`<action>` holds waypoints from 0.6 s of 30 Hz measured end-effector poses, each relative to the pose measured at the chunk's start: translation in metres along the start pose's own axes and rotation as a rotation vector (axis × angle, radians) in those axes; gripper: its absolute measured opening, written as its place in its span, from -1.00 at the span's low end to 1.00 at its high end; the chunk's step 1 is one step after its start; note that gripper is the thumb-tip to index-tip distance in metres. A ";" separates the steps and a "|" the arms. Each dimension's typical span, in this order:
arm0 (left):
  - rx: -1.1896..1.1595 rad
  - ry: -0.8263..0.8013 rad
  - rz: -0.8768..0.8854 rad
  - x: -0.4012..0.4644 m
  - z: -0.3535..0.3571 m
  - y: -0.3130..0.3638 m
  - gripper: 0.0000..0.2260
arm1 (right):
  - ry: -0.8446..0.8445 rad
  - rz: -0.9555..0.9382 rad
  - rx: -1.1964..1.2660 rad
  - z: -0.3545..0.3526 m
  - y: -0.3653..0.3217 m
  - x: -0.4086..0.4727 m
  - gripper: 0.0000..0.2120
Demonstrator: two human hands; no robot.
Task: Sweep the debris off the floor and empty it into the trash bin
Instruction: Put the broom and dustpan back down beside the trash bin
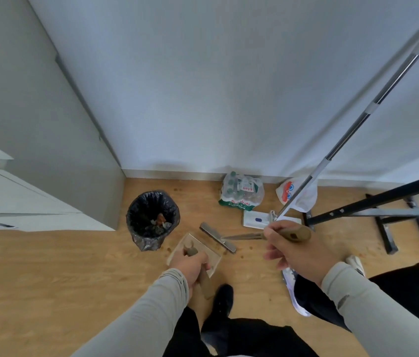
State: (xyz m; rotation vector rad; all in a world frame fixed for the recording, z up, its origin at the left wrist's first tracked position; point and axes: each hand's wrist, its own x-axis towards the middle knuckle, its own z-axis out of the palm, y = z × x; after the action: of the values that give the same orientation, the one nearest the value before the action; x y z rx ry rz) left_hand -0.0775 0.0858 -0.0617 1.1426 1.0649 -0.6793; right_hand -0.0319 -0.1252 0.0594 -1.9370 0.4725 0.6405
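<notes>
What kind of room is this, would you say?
Probably a corner of a home or small office, perhaps a utility spot. A wood-look floor meets plain white walls, with a lined trash bin, a pack of bottled water and a flat mop by the wall.

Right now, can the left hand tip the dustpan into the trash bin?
Probably yes: the left hand grips the dustpan just beside the trash bin, whose mouth is open, with nothing between them.
</notes>
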 end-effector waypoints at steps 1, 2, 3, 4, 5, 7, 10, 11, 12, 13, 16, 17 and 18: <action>0.003 -0.005 0.001 0.007 -0.001 0.001 -0.56 | 0.009 -0.003 -0.014 0.004 -0.003 0.002 -0.94; 0.005 -0.002 -0.004 0.014 -0.001 0.001 -0.56 | 0.016 -0.006 -0.035 0.007 -0.006 0.005 -0.93; 0.012 -0.003 -0.004 0.020 0.000 0.002 -0.54 | 0.020 -0.008 -0.057 0.009 -0.008 0.008 -0.92; 0.023 0.004 -0.009 0.031 0.001 0.000 -0.47 | 0.023 -0.010 -0.078 0.011 -0.011 0.011 -0.92; 0.037 0.011 -0.010 0.042 0.003 -0.002 -0.39 | 0.026 -0.012 -0.095 0.013 -0.013 0.016 -0.91; 0.038 0.002 -0.011 0.054 0.009 0.000 -0.34 | 0.028 -0.018 -0.127 0.016 -0.015 0.026 -0.92; 0.014 -0.011 -0.009 0.049 0.021 0.015 -0.54 | 0.008 -0.014 -0.170 0.017 -0.016 0.046 -0.91; 0.008 -0.007 -0.008 0.051 0.026 0.018 -0.57 | -0.004 -0.006 -0.173 0.018 -0.014 0.054 -0.91; 0.020 0.003 -0.009 0.051 0.032 0.021 -0.59 | -0.014 0.001 -0.178 0.018 -0.012 0.061 -0.89; 0.039 0.015 -0.009 0.053 0.037 0.022 -0.62 | -0.021 0.006 -0.191 0.019 -0.008 0.068 -0.87; 0.197 0.168 -0.003 0.052 0.048 0.019 -0.73 | -0.039 0.032 -0.220 0.021 0.005 0.081 -0.72; 0.296 0.240 0.026 0.052 0.048 0.017 -0.73 | -0.047 0.041 -0.210 0.022 0.008 0.084 -0.69; 0.400 0.298 0.050 0.052 0.046 0.015 -0.71 | -0.051 0.042 -0.213 0.022 0.010 0.086 -0.66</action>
State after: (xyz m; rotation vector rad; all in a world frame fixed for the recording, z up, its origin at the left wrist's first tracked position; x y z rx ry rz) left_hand -0.0300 0.0509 -0.1016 1.6497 1.1758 -0.7162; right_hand 0.0249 -0.1135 -0.0088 -2.1101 0.4279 0.7919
